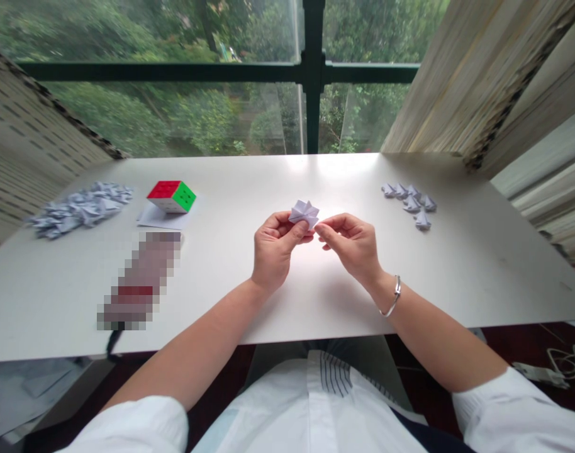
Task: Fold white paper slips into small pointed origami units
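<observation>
- Left hand [274,250] grips the paper star [305,211].
- Right hand [356,244]: at paper star's right edge; whether its grip pinches, I cannot tell.
- Puzzle cube [171,196]: left of paper star.

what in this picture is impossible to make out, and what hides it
All in the head view:
- Folded paper piece: its underside, facing away and covered by the left hand.
- Right hand: whether its fingertips pinch the paper's edge; too small there.
- Pixelated object: its details, masked by blocks.
- Left paper pile: its count; pieces overlap.
- Cube: its far sides, behind the near ones.
</observation>
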`<act>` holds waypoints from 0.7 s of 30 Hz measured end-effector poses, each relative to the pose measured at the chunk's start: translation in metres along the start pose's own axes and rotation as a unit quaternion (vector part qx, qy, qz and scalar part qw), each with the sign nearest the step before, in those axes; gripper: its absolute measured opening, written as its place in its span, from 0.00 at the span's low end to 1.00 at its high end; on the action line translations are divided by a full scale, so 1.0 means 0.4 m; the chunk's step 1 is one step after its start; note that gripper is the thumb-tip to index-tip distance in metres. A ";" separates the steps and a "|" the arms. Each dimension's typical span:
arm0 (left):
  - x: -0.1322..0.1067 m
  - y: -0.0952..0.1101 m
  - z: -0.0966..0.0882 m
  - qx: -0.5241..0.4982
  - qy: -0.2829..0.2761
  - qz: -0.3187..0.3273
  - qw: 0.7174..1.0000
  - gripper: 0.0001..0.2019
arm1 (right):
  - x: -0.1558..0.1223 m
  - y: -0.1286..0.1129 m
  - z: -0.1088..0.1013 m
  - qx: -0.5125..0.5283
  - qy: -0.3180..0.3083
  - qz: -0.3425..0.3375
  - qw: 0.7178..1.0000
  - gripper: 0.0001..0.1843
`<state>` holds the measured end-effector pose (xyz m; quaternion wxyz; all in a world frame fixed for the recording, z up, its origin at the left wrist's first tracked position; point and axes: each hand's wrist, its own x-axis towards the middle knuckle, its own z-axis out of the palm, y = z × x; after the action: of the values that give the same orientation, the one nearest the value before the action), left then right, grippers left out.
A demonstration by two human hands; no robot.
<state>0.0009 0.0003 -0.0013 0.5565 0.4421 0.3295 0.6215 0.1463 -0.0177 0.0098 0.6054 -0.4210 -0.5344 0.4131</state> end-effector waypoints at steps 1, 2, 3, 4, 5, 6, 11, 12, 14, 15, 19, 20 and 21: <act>0.001 0.000 0.000 -0.001 0.001 -0.004 1.000 0.17 | -0.002 0.001 0.000 -0.010 0.003 -0.010 1.000 0.15; 0.000 0.000 0.000 -0.001 -0.002 -0.004 1.000 0.17 | -0.004 0.003 0.001 -0.018 0.006 -0.019 1.000 0.14; -0.001 -0.001 0.001 0.000 -0.007 -0.001 1.000 0.17 | -0.005 0.005 0.001 -0.024 0.008 -0.026 0.999 0.13; -0.002 -0.002 0.002 0.000 -0.013 0.004 1.000 0.16 | -0.007 0.006 0.001 -0.029 0.011 -0.032 0.999 0.12; -0.003 -0.003 0.002 0.002 -0.017 0.009 1.000 0.16 | -0.009 0.008 0.002 -0.034 0.014 -0.037 0.999 0.11; -0.005 -0.004 0.003 0.006 -0.021 0.012 1.000 0.16 | -0.011 0.009 0.002 -0.037 0.016 -0.041 0.998 0.11; -0.006 -0.010 0.005 0.013 -0.026 0.012 0.999 0.15 | -0.015 0.011 0.007 -0.050 0.019 -0.058 0.997 0.10; -0.005 -0.011 0.005 0.007 -0.025 0.010 1.000 0.15 | -0.015 0.012 0.007 -0.056 0.016 -0.064 0.996 0.10; -0.004 -0.012 0.005 -0.006 -0.024 0.006 1.000 0.15 | -0.014 0.015 0.008 -0.072 0.011 -0.080 0.994 0.11; -0.004 -0.012 0.005 -0.013 -0.023 0.004 1.000 0.15 | -0.013 0.016 0.007 -0.079 0.011 -0.088 0.993 0.12; -0.007 -0.013 0.005 -0.025 -0.041 0.002 0.999 0.13 | -0.011 0.019 0.005 -0.098 0.028 -0.103 0.989 0.10; -0.007 -0.013 0.005 -0.021 -0.046 0.001 0.999 0.13 | -0.011 0.018 0.005 -0.103 0.033 -0.107 0.988 0.10; -0.008 -0.013 0.005 -0.015 -0.050 0.002 0.999 0.13 | -0.012 0.017 0.005 -0.109 0.038 -0.114 0.987 0.09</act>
<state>0.0047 -0.0022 -0.0060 0.5778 0.4645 0.2912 0.6047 0.1436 -0.0201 0.0021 0.6193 -0.4362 -0.5969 0.2645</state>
